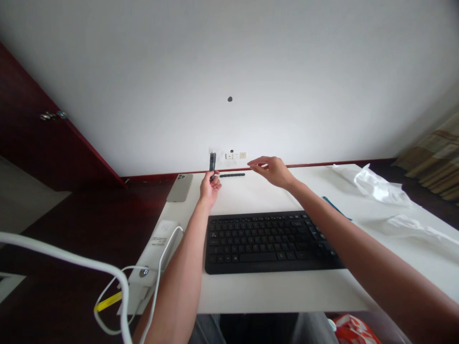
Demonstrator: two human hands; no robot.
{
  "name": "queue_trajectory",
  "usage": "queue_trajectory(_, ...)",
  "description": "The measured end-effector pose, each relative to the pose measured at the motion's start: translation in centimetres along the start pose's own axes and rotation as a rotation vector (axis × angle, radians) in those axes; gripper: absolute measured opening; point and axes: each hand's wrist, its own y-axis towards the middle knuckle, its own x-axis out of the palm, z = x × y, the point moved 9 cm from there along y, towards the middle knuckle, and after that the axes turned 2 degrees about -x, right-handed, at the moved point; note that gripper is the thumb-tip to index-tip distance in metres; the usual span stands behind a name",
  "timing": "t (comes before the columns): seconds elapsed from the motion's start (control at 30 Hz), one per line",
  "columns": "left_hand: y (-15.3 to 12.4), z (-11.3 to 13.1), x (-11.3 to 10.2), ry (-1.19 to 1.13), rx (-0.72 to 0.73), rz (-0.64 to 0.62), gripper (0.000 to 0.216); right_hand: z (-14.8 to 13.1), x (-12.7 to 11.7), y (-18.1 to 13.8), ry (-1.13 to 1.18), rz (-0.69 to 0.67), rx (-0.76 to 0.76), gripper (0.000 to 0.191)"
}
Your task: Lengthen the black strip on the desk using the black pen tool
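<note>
My left hand (pixel 210 188) is closed around a small dark upright object (pixel 213 162), held above the far edge of the white table (pixel 272 291). A thin black strip (pixel 232 175) lies flat on the table just to its right. My right hand (pixel 273 170) hovers past the strip with its fingers loosely stretched out and nothing in them. A black keyboard (pixel 267 241) lies between my forearms, nearer to me.
A grey phone (pixel 180 187) lies face down at the far left corner. A white power bank (pixel 158 248) with a white cable (pixel 118 282) sits on the left edge. Crumpled clear plastic (pixel 376 186) lies at the right. A wall with sockets (pixel 235 155) stands behind.
</note>
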Motion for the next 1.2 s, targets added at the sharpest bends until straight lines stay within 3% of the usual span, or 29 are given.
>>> queue_trajectory(0.2, -0.2, 0.0, 0.2, 0.036, 0.005, -0.024, 0.013, -0.5, 0.9, -7.2, -0.018, -0.073, 0.042, 0.034)
queue_trajectory(0.37, -0.6, 0.3, 0.4, 0.114, 0.003, -0.049, 0.014, -0.3, 0.0, -8.7, -0.057, 0.07, -0.006, 0.033)
queue_trajectory(0.47, -1.4, 1.3, 1.2, 0.304, 0.064, -0.04, 0.016, -0.5, 0.5, -8.9, -0.013, 0.02, 0.038, 0.033)
queue_trajectory(0.57, -2.9, 2.8, 3.7, 0.717, 0.231, -0.067, 0.016, -0.8, 1.8, -9.2, 0.037, -0.088, 0.061, 0.043)
queue_trajectory(0.67, -5.0, 2.5, 7.6, 1.001, 0.327, -0.198, 0.017, -0.8, 2.4, -9.4, 0.113, -0.117, 0.059, 0.062)
queue_trajectory(0.8, -7.8, 0.3, 11.8, 1.105, 0.296, -0.35, 0.016, -0.1, 2.5, -9.4, 0.216, -0.073, 0.057, 0.054)
queue_trajectory(0.93, -9.5, -1.2, 14.1, 1.197, 0.3, -0.454, 0.014, 0.8, 1.8, -9.3, 0.336, 0.051, 0.103, 0.047)
queue_trajectory(1.1, -8.5, -2.1, 14.0, 1.244, 0.234, -0.582, 0.028, 1.3, 0.5, -9.3, 0.393, 0.15, 0.145, 0.04)
queue_trajectory(1.2, -7.4, -2.3, 12.6, 1.305, 0.188, -0.526, 0.031, 1.6, -0.1, -9.2, 0.334, 0.172, 0.165, 0.036)
